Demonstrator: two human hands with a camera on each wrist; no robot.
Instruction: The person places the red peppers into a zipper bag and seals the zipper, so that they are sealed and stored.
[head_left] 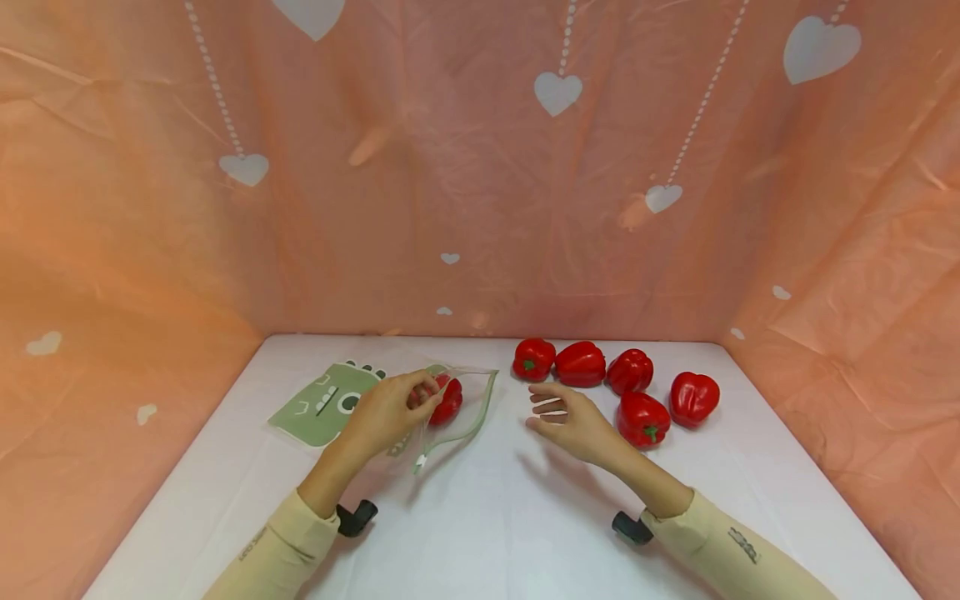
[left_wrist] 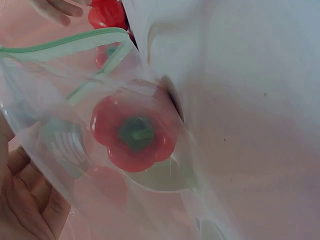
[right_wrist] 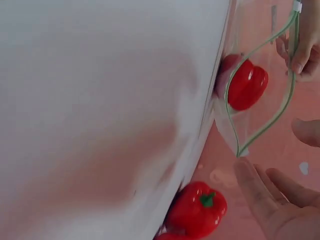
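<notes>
A clear zip bag (head_left: 303,419) with a green dinosaur-like print and green zip edges lies on the left of the table, its mouth spread open toward the right. Inside the mouth is a red bell pepper (head_left: 448,403); the left wrist view shows its green stem through the plastic. My left hand (head_left: 384,417) pinches the upper edge of the bag between thumb and fingers. To the right of the mouth, my right hand (head_left: 573,425) hovers over the table with fingers apart, holding nothing. Its fingertips (right_wrist: 243,167) appear beside the bag's corner in the right wrist view.
Several more red bell peppers (head_left: 581,364) are grouped at the back right, two of them (head_left: 643,418) close to my right forearm. A white cloth (head_left: 487,517) covers the table. Orange-pink drapes with white hearts (head_left: 480,208) rise behind and on both sides.
</notes>
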